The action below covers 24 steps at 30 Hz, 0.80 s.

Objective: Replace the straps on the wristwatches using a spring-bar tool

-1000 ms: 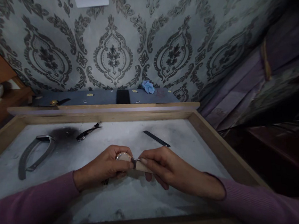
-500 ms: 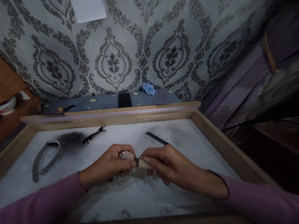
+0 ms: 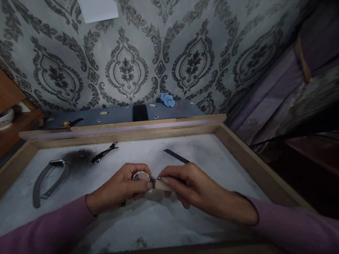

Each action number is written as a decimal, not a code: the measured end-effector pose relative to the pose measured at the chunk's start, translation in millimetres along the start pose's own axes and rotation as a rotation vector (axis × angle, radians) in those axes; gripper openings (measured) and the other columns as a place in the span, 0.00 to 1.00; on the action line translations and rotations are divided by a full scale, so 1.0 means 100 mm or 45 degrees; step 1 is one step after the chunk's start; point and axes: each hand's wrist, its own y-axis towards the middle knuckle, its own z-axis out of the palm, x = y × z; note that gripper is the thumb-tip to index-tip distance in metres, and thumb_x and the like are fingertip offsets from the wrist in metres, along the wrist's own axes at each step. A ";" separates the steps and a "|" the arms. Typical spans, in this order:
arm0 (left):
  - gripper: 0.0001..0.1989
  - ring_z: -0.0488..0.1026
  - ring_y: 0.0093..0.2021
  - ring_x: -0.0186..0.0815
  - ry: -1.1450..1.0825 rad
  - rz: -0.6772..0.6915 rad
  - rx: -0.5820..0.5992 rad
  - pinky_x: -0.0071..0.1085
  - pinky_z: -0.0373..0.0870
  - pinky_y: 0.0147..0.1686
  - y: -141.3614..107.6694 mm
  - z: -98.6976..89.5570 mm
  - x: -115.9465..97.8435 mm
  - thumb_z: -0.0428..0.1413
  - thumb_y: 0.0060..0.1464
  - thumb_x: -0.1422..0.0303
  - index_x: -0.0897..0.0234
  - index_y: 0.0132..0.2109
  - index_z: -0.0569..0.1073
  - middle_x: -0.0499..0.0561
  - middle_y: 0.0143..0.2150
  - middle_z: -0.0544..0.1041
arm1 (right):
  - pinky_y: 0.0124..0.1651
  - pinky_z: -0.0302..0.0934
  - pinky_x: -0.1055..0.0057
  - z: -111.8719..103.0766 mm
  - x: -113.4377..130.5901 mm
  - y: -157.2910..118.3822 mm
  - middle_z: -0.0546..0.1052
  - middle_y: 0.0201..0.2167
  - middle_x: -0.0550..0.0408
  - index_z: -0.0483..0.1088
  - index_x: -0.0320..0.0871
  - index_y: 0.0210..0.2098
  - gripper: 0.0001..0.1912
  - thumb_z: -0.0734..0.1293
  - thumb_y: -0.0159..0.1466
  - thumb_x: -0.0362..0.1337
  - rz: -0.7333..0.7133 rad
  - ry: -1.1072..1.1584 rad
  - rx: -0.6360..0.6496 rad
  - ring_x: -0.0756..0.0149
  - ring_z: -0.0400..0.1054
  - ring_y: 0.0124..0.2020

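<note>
A round watch point(image 3: 141, 177) with a shiny face and a gold-coloured rim is gripped between the thumb and fingers of my left hand point(image 3: 130, 181). From its right side a pale strap piece point(image 3: 160, 184) runs toward my right hand point(image 3: 189, 184). The fingers of my right hand are pinched on a thin metal tool point(image 3: 156, 178), whose tip is at the joint of watch and strap. Beyond my right hand a dark strap point(image 3: 176, 156) lies on the white surface. The right hand's lower fingers are partly hidden behind the strap piece.
A grey-strapped watch point(image 3: 51, 179) lies at the left, with black-handled pliers point(image 3: 105, 153) to its right. A wooden rim point(image 3: 123, 136) surrounds the white surface. Behind it are a black phone-like object point(image 3: 140, 113), a blue crumpled item point(image 3: 167, 100) and a patterned wall.
The whole view has shifted slightly. Both hands keep their hold, and the tool tip remains at the joint of watch and strap.
</note>
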 end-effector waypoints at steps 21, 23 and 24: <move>0.08 0.51 0.16 0.23 -0.074 -0.009 0.034 0.21 0.46 0.16 0.01 0.00 0.01 0.58 0.50 0.66 0.64 0.30 0.68 0.38 0.15 0.62 | 0.17 0.52 0.82 0.00 0.01 0.02 0.73 0.24 0.56 0.67 0.37 0.30 0.16 0.57 0.68 0.41 0.070 0.140 0.051 0.80 0.59 0.13; 0.08 0.51 0.16 0.23 -0.081 -0.008 0.034 0.21 0.46 0.16 0.02 0.00 0.01 0.58 0.49 0.65 0.65 0.30 0.68 0.38 0.15 0.62 | 0.17 0.52 0.82 0.00 0.01 0.02 0.73 0.24 0.55 0.68 0.37 0.31 0.17 0.57 0.68 0.41 0.064 0.140 0.050 0.80 0.59 0.13; 0.08 0.52 0.16 0.23 -0.086 -0.008 0.035 0.21 0.46 0.16 0.02 0.01 0.00 0.58 0.49 0.66 0.64 0.30 0.68 0.38 0.15 0.61 | 0.17 0.53 0.82 0.00 0.01 0.02 0.73 0.25 0.55 0.68 0.37 0.31 0.17 0.57 0.68 0.42 0.062 0.140 0.050 0.80 0.59 0.13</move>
